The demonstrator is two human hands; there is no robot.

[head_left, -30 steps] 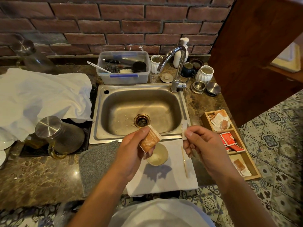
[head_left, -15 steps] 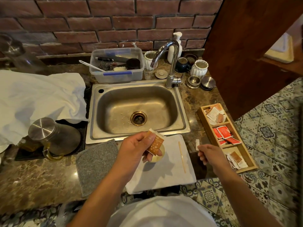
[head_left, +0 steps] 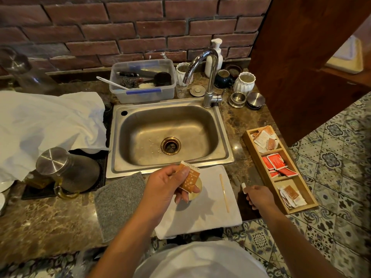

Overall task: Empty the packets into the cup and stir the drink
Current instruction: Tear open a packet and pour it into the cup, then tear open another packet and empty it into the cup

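My left hand [head_left: 166, 185] grips an orange packet [head_left: 189, 180] with its torn top up, right over the cup [head_left: 197, 190], which is mostly hidden beneath the hand and packet. The cup stands on a white cloth [head_left: 208, 213] in front of the sink. A wooden stir stick [head_left: 224, 192] lies on the cloth to the cup's right. My right hand [head_left: 259, 197] is low over the counter beside the cloth, pinching a small white torn strip [head_left: 243, 185].
A wooden tray [head_left: 249, 137] of several orange, red and white packets sits at the right. The steel sink [head_left: 169, 135] and tap [head_left: 208, 77] lie behind the cloth. A grey mat [head_left: 118, 203], a glass kettle [head_left: 66, 169] and a white towel [head_left: 46, 121] are at the left.
My right hand has moved away from the packet, down and right to the counter, carrying the torn strip. My left hand keeps the packet over the cup.
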